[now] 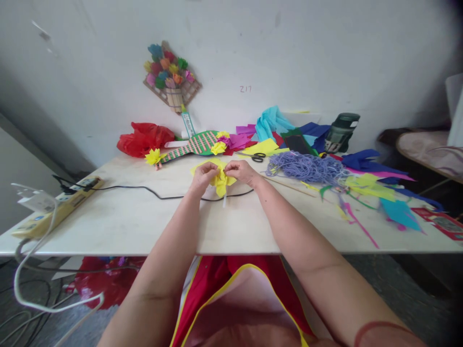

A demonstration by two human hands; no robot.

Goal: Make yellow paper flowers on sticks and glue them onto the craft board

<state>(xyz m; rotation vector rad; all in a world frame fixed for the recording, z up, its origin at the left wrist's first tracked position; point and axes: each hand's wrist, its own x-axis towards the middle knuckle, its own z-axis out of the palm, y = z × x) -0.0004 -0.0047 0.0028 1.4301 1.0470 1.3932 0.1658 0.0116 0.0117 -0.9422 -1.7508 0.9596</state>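
Observation:
Between my two hands, just above the white table [246, 231], is a yellow paper flower [220, 185]. My left hand [205, 176] pinches its left side, and my right hand [240, 172] pinches its upper right edge. A short whitish strip hangs below the petals. Behind the hands lies a green guitar-shaped craft piece [202, 143] with pale strips across it and yellow and purple paper flowers at its ends. To the right of it rest black-handled scissors [257, 157] on yellow paper.
A black cable runs behind my hands from a power strip [58, 212] at left. Purple-blue string [307, 166], coloured paper scraps and a dark green bottle [342, 132] occupy the right. Red crumpled material [144, 140] lies back left. A flower craft [170, 72] hangs on the wall.

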